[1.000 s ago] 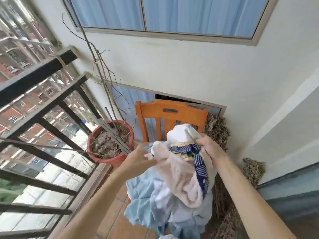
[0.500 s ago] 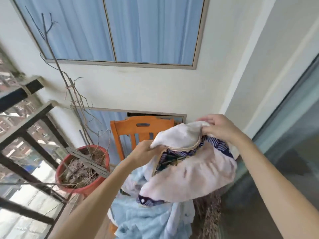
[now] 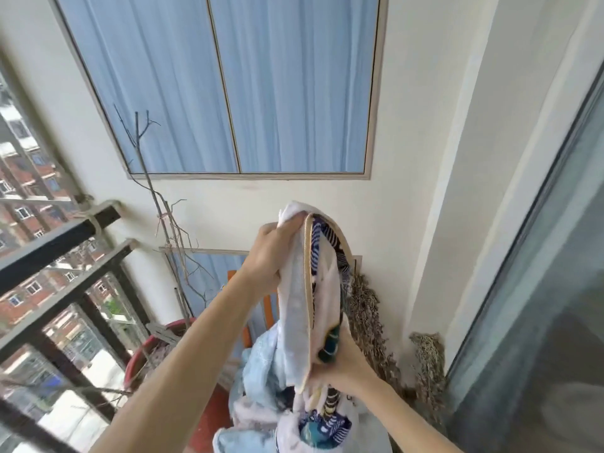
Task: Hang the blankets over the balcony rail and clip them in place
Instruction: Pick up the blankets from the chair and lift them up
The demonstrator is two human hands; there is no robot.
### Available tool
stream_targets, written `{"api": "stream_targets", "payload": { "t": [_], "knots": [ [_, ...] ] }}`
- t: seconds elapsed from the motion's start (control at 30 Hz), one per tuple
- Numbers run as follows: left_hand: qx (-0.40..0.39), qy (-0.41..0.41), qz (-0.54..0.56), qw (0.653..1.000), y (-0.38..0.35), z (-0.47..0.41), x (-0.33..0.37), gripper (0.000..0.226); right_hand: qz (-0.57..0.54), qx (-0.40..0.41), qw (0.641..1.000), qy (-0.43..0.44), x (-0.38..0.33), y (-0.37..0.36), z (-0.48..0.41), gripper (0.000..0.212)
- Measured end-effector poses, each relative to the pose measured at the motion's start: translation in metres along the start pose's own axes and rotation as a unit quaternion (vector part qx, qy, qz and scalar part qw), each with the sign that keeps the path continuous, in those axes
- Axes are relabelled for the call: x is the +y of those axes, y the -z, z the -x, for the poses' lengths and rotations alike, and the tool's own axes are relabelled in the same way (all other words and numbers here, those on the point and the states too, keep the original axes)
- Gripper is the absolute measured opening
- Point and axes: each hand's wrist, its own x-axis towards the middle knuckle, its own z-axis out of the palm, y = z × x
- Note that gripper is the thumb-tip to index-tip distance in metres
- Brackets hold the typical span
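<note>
I hold a white blanket (image 3: 295, 308) with a yellow edge and a blue patterned inner side upright in front of me. My left hand (image 3: 269, 253) grips its top corner. My right hand (image 3: 343, 367) grips it lower down, near the patterned part. A light blue blanket (image 3: 261, 358) lies bunched below on the orange chair (image 3: 246, 331), mostly hidden behind my arms and the cloth. The black balcony rail (image 3: 62, 243) runs along the left side, apart from both hands. No clips are visible.
A red pot (image 3: 140, 354) with a bare, dry plant (image 3: 163, 217) stands between the rail and the chair. Dried plant bundles (image 3: 366, 315) lean against the white wall. A glass door (image 3: 539, 305) fills the right side. A curtained window (image 3: 228, 86) is overhead.
My left hand has risen with the blanket's top corner while my right hand dropped to a lower part, turning the blanket from spread sideways to hanging vertically. The view has tilted upward.
</note>
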Motion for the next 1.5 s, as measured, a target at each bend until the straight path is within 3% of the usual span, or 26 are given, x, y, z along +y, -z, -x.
{"api": "stream_targets", "payload": {
  "t": [0.07,0.1,0.2,0.3,0.4,0.47,0.5,0.57,0.63,0.7,0.73,0.8,0.87,0.93,1.03,1.1,1.23,1.3,1.37,1.43,1.5],
  "knots": [
    [0.045,-0.030,0.017,0.998,0.008,0.005,0.028,0.031,-0.009,0.065,0.998,0.009,-0.002,-0.007,-0.009,0.038],
    [0.081,-0.044,0.023,0.995,0.015,0.009,0.039,0.029,0.007,0.084,0.996,0.024,-0.003,-0.005,-0.014,0.024],
    [0.190,-0.046,-0.005,0.981,0.050,0.010,0.045,0.039,-0.017,0.133,0.988,0.071,-0.023,0.025,-0.022,0.017],
    [0.250,0.004,-0.065,0.966,0.090,0.007,0.027,0.071,-0.105,0.173,0.968,0.151,-0.064,0.073,-0.019,0.026],
    [0.286,0.038,-0.156,0.945,0.096,0.026,0.011,0.041,-0.159,0.171,0.948,0.215,-0.113,0.110,-0.010,0.039],
    [0.283,0.031,-0.221,0.933,0.090,0.042,0.003,0.021,-0.195,0.170,0.930,0.260,-0.142,0.131,-0.002,0.038],
    [0.271,0.006,-0.221,0.937,0.086,0.053,0.001,0.015,-0.216,0.169,0.920,0.279,-0.155,0.141,0.002,0.037],
    [0.223,-0.069,-0.233,0.944,0.069,0.085,0.003,0.038,-0.239,0.163,0.905,0.313,-0.180,0.158,0.014,0.041],
    [0.102,-0.132,-0.244,0.955,0.042,0.113,0.005,0.058,-0.253,0.138,0.892,0.349,-0.207,0.169,0.029,0.046],
    [0.011,-0.143,-0.251,0.957,0.005,0.135,0.009,0.076,-0.278,0.096,0.874,0.386,-0.236,0.170,0.047,0.049],
    [0.008,-0.151,-0.270,0.951,-0.007,0.139,0.007,0.080,-0.276,0.078,0.868,0.405,-0.250,0.168,0.057,0.053],
    [0.074,-0.210,-0.320,0.921,-0.027,0.138,0.000,0.058,-0.247,0.052,0.858,0.447,-0.276,0.158,0.077,0.056],
    [0.229,-0.268,-0.304,0.885,-0.030,0.145,0.005,0.023,-0.217,0.020,0.850,0.479,-0.297,0.145,0.095,0.049],
    [0.344,-0.278,-0.259,0.859,-0.017,0.157,0.012,0.019,-0.207,-0.018,0.845,0.493,-0.314,0.134,0.112,0.036],
    [0.409,-0.259,-0.232,0.844,0.010,0.189,0.020,0.016,-0.188,-0.125,0.850,0.476,-0.323,0.120,0.121,0.014],
    [0.429,-0.247,-0.190,0.848,0.026,0.213,0.024,0.018,-0.148,-0.206,0.856,0.451,-0.314,0.112,0.119,0.030],
    [0.467,-0.229,-0.049,0.853,0.052,0.259,0.046,0.031,-0.047,-0.265,0.874,0.404,-0.253,0.078,0.142,0.111],
    [0.466,-0.224,0.031,0.856,0.060,0.275,0.065,0.034,-0.081,-0.319,0.862,0.385,-0.219,0.044,0.174,0.125],
    [0.454,-0.239,0.046,0.857,0.064,0.288,0.087,0.027,-0.155,-0.295,0.874,0.352,-0.202,0.008,0.204,0.120],
    [0.439,-0.253,0.032,0.861,0.067,0.302,0.107,0.026,-0.205,-0.188,0.891,0.359,-0.210,-0.019,0.212,0.091],
    [0.444,-0.264,0.028,0.856,0.076,0.324,0.129,0.027,-0.242,-0.097,0.870,0.418,-0.239,-0.028,0.219,0.060]
  ]
}}
